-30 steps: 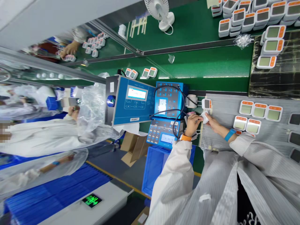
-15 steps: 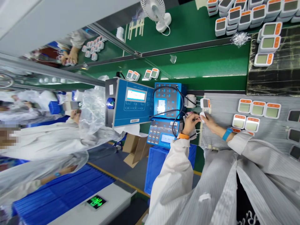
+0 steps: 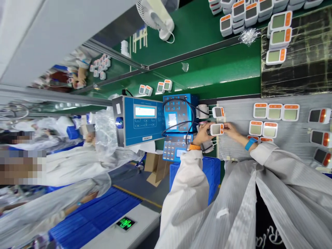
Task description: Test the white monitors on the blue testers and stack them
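Note:
My left hand (image 3: 201,135), with an orange band at its wrist, grips the left end of a small white digital meter (image 3: 215,129) with a grey screen and an orange strip. The fingertips of my right hand (image 3: 231,131), above a blue wristband, press on the meter's orange end. Just above it, a second white meter (image 3: 218,112) sits beside a white fixture (image 3: 202,111) with cables. Several more meters (image 3: 275,111) lie face up in rows on the grey mat (image 3: 234,112), to the right of my hands.
Blue test instruments (image 3: 141,119) with black cables stand to my left. Stacked meters (image 3: 238,12) fill the back shelf near a white fan (image 3: 155,19). A black wrapped box (image 3: 298,76) lies at the back right. Co-workers in white coats (image 3: 75,166) are at far left.
The meter in my hands has turned, so its screen and orange strip now face up. My left hand has drawn back to its left end. The whole view has shifted slightly.

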Tool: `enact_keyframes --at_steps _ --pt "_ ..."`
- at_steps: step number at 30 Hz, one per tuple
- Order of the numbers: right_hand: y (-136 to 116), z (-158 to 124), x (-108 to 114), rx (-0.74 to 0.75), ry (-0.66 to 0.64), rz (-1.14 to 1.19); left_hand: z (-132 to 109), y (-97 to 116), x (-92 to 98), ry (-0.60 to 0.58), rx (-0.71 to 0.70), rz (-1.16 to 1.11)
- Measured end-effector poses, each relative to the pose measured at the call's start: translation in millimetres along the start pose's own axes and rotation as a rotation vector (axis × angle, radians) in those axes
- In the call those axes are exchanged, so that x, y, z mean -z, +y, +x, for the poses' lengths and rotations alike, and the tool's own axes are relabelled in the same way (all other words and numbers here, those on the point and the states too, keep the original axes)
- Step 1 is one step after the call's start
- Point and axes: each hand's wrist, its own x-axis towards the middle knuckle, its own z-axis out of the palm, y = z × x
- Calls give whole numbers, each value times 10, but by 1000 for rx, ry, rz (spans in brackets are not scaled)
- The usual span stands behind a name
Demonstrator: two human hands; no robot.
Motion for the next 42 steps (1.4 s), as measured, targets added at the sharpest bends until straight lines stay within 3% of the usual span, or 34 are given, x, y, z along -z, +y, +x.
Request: enact_keyframes --at_steps 7,11,13,16,19,21,24,27,29,32,34,36,39,42 --pt "-77 48 14 -41 -14 59 78 55 75 -74 -24 37" --pt "-177 -88 151 47 -8 -249 99 75 15 -48 -2 85" --pt "-308 -204 376 202 50 -554 121 86 -32 -26 14 122" --pt "-605 -383 886 416 335 -971 126 131 -105 -16 68 231" --pt "-897 -495 1385 465 567 -1298 25 210 -158 15 138 306" --pt "-1013 -511 1600 488 543 -1467 -114 267 -185 103 166 308" --pt "-1080 -432 1732 545 378 -1647 -375 342 -251 206 179 274" --pt "-1142 -265 1755 542 193 -1734 -571 407 -372 89 183 259" --pt "-1210 -171 1742 479 133 -1770 -626 438 -462 6 201 267" --pt "-1227 -187 1597 447 177 -1755 -636 448 -558 37 261 233" --pt "-1079 -321 1358 499 177 -1591 -641 436 -587 107 285 172" --pt "-782 -505 1010 450 48 -1272 -660 422 -598 165 285 115" --pt "-233 -731 434 9 -186 -658 -694 414 -603 214 278 59" --pt "128 -788 31 -307 -182 -175 -703 413 -599 241 289 13"
